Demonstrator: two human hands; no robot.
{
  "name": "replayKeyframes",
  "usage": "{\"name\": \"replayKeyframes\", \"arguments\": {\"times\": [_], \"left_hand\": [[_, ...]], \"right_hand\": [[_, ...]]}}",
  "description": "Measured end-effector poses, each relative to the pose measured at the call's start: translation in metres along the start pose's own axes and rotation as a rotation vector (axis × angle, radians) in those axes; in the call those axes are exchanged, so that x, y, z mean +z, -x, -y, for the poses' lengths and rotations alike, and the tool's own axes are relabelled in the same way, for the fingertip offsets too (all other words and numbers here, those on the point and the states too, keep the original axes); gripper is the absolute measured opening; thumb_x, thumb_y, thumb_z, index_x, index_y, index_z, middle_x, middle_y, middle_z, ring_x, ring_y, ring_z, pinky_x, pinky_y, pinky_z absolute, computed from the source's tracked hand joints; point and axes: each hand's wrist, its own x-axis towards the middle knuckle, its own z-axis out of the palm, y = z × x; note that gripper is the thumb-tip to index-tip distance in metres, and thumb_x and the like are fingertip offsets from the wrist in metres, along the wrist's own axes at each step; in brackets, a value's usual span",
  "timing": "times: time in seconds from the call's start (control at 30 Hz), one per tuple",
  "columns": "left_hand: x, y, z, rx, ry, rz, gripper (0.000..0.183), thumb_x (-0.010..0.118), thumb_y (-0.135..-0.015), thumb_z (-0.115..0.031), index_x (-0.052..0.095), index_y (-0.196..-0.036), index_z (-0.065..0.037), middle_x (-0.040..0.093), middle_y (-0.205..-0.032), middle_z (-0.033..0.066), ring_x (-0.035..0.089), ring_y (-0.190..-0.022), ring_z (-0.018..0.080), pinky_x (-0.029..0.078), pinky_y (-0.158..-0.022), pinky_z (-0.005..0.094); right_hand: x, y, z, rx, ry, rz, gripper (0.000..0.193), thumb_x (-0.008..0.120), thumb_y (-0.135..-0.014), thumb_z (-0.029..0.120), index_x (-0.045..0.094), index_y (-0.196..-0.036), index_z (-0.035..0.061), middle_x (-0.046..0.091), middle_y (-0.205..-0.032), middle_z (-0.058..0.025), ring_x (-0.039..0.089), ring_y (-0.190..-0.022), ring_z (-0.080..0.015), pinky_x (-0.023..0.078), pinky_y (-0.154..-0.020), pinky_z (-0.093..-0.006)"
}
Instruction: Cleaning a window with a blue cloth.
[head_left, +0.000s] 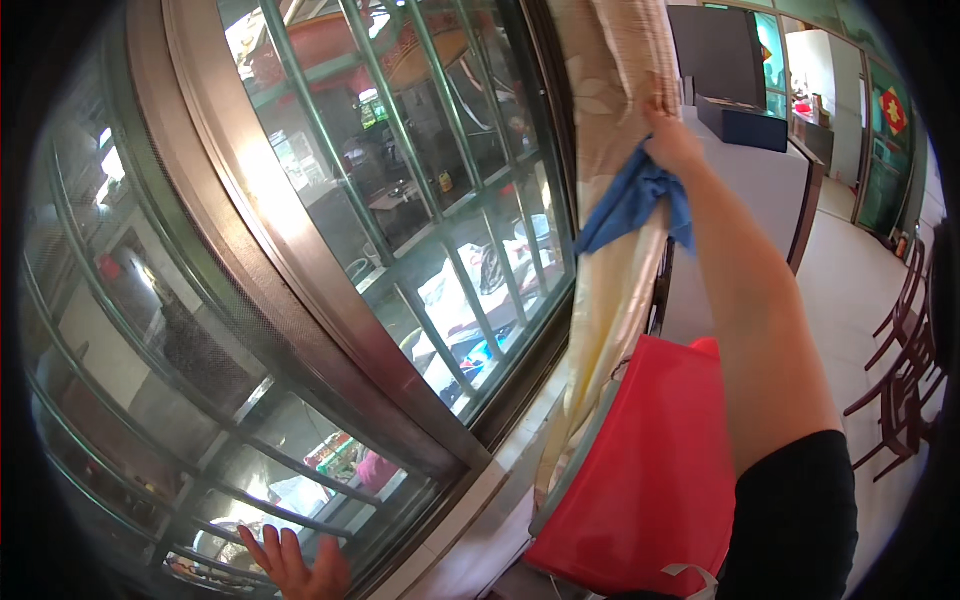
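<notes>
My right arm reaches up and forward, and my right hand (676, 148) is closed on a blue cloth (640, 205) that hangs down in folds. That hand is up against a beige patterned curtain (605, 110) gathered at the window's right side; whether its fingers also grip the curtain I cannot tell. My left hand (300, 568) is at the lower edge with its fingers spread, holding nothing. It is close to the lower part of the sliding window (330, 290); whether it touches the glass is unclear.
Metal bars (405, 120) stand behind the glass, with cluttered things beyond. A red-covered surface (640, 470) lies below the curtain. Right of it are a white cabinet (755, 190) with a dark box (745, 125) on top, and wooden chairs (900, 400) on the pale floor.
</notes>
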Motion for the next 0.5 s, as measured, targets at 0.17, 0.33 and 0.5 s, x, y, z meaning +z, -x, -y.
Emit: {"name": "replayKeyframes", "arguments": {"times": [0.17,0.33,0.5], "left_hand": [[-0.009,0.019,0.009,-0.131,-0.093,0.083,0.042,0.067,-0.085,-0.022,0.060,-0.126,-0.014,0.031,-0.147,0.0205,0.026,-0.138,0.0409,0.021,-0.109,0.0633],[-0.028,0.035,0.020,-0.214,-0.182,0.142,0.045,0.068,-0.083,-0.022,0.060,-0.126,-0.016,0.036,-0.144,0.0224,0.032,-0.134,0.0421,0.022,-0.108,0.0632],[-0.029,0.048,0.037,-0.295,-0.209,0.162,0.046,0.068,-0.084,-0.026,0.058,-0.128,-0.014,0.039,-0.141,0.0243,0.036,-0.131,0.0432,0.025,-0.106,0.0629]], "right_hand": [[-0.003,0.001,-0.028,0.073,-0.006,-0.019,0.070,0.055,-0.077,0.013,0.037,-0.144,0.0248,0.062,-0.116,-0.0204,0.061,-0.104,-0.0363,0.049,-0.088,-0.0451],[0.009,0.025,-0.020,0.105,-0.035,0.131,0.073,0.055,-0.077,0.013,0.033,-0.146,0.0243,0.061,-0.114,-0.0237,0.061,-0.103,-0.0386,0.048,-0.089,-0.0447],[0.026,0.085,0.007,0.026,-0.162,0.151,0.075,0.056,-0.077,0.012,0.030,-0.147,0.0212,0.060,-0.115,-0.0260,0.060,-0.103,-0.0404,0.048,-0.089,-0.0463]]}}
